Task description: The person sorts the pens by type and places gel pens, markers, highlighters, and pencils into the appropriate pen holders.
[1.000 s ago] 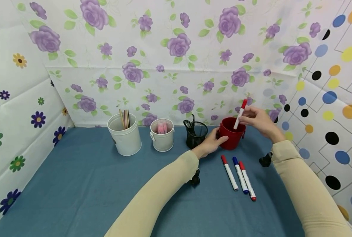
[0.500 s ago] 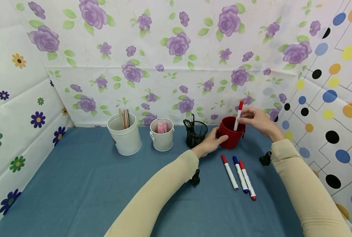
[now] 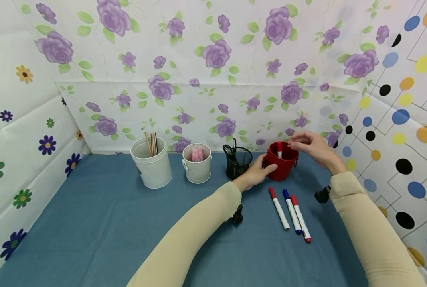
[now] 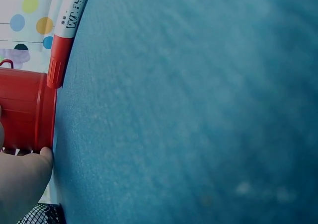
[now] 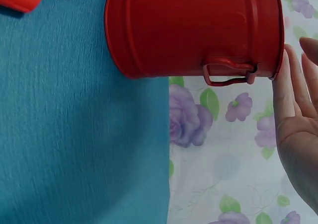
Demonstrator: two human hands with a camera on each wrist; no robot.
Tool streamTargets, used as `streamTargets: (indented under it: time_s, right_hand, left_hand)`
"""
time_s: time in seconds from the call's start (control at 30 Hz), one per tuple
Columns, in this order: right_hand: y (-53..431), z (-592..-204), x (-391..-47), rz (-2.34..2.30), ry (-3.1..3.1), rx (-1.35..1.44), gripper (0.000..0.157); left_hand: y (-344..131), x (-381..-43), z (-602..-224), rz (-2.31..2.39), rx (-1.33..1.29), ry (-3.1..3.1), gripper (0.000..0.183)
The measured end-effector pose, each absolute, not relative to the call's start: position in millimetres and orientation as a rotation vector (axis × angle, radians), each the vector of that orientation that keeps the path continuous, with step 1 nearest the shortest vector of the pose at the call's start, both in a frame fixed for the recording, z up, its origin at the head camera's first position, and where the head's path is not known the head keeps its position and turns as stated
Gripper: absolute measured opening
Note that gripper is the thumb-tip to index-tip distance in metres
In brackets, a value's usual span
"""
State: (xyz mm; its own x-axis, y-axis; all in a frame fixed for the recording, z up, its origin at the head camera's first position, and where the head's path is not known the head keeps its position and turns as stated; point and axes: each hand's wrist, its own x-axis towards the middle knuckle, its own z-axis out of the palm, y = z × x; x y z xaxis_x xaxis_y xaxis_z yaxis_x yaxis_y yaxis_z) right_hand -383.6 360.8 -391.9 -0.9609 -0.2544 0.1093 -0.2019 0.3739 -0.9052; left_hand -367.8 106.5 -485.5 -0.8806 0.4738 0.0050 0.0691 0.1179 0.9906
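Note:
A small red metal bucket [image 3: 279,170] stands upright at the back right. Inside it leans a red-capped marker [image 3: 279,150], its cap end showing above the inner wall. My left hand [image 3: 254,173] holds the bucket's left side, thumb at the front and fingers along the side. Just over the right rim is my right hand [image 3: 313,148], with nothing in its fingers; in the right wrist view its straight fingers [image 5: 284,92] lie right at the rim. In front of the bucket lie two red-capped markers [image 3: 279,209] [image 3: 301,219] and a blue-capped marker [image 3: 292,212].
Left of the bucket stand a black mesh pen cup [image 3: 244,157] with pens, a small white bucket [image 3: 197,173] holding pink items, and a larger white bucket [image 3: 152,171] with pencils. Floral cloth [image 3: 206,103] hangs behind the blue table [image 3: 102,223].
The right hand has let go of the red-capped marker, which has dropped into the red bucket and leans leftward there. The left hand has stayed on the bucket.

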Motion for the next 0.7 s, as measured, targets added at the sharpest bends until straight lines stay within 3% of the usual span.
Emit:
streamTargets:
  time_s: [0.2,0.7]
  right_hand:
    - [358,-387,-371,-1.767,2.552,-0.457,0.038]
    - [363,-379,-315,-1.391,2.819,-0.593,0.03]
  left_hand:
    - [106,-366,-487,1.834,0.54,2.085,0.074]
    - [104,-366,-485,1.827,0.547,2.072,0.074]
